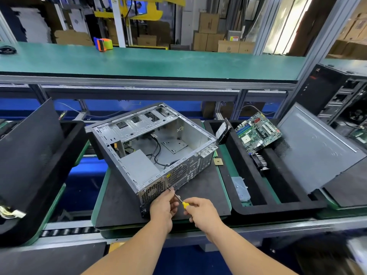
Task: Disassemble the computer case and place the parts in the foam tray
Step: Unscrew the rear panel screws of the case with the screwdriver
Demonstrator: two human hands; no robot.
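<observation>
An open grey computer case (153, 147) lies on its side on a black mat (206, 187), with the power supply (139, 165) and black cables still inside. My right hand (200, 211) grips the yellow handle of a screwdriver (179, 199). Its tip meets the case's rear panel near the power supply grille. My left hand (162, 205) pinches the metal shaft close to the tip. The black foam tray (278, 207) to the right holds a motherboard (258, 132), a hard drive (224, 133), a heatsink fan (260, 160) and a clear bag (241, 188).
A grey side panel (317, 149) leans on the foam tray's right end. A small CPU chip (218, 161) lies on the mat beside the case. Another black tray (31, 165) stands at the left. Another computer tower (337, 96) stands at the far right. A green shelf (151, 62) runs above.
</observation>
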